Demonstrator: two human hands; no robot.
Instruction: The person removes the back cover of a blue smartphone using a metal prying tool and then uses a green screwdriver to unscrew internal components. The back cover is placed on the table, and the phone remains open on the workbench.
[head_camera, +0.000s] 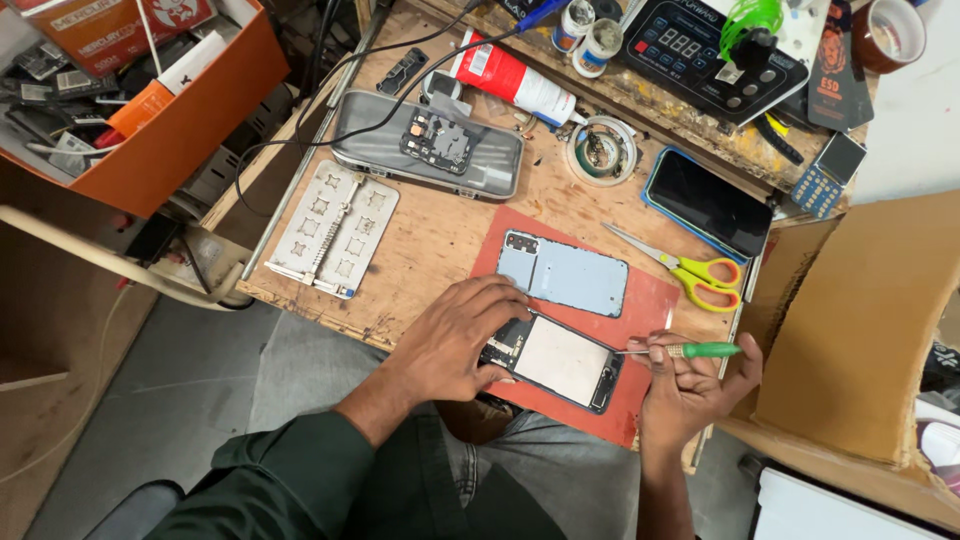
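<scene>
- Red work mat (655, 300) on the wooden bench (440, 240); the opened phone (560, 362) lies on its near part
- Detached blue back cover (565, 272) just beyond the phone
- Left hand (455, 335) flat, pressing the phone's left end; grasping nothing
- Right hand (690, 385) clenched round a green-handled screwdriver (690, 350), tip at the phone's right edge

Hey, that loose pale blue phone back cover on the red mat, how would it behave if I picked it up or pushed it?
The pale blue phone back cover looks thin and flat, so probably light and slightly flexible. Lying flat on the red mat, it would likely slide, not roll or tip. Its dark edge strip may be sticky, though that is unclear.
</scene>
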